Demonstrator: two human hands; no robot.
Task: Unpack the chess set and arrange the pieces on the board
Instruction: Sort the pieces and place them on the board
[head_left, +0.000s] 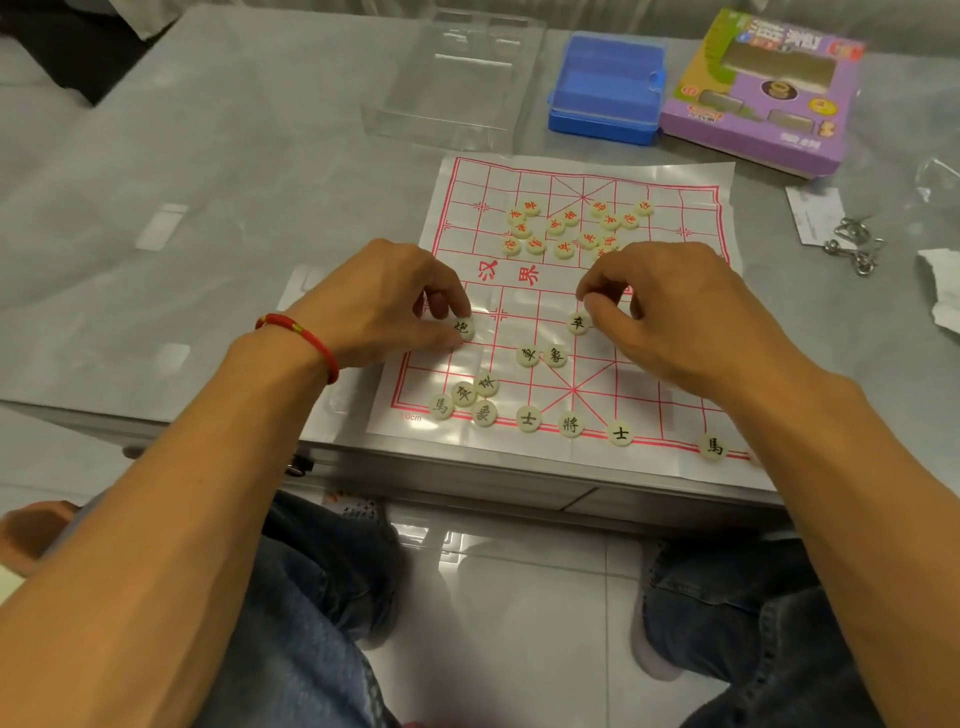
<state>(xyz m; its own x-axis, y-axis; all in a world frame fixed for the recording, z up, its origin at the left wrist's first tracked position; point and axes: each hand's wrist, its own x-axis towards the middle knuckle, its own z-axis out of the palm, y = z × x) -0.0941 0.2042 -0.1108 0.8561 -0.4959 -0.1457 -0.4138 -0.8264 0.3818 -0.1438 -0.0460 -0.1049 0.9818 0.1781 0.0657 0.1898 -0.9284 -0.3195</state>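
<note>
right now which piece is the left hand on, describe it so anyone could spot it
Start at the paper board with the red grid, then go to its near-left part, just below the middle band of big red characters. The piece lies there under the left hand, fingertips pinching it. It is a pale disc with a black character, alone, apart from the four-disc cluster at the near-left corner.

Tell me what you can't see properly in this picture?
- Head view: the piece under the right hand is hidden by its fingers.
- Piece at the left hand: partly covered.
- Purple box: print blurred.
- Red-lettered pieces: characters too small.
</note>
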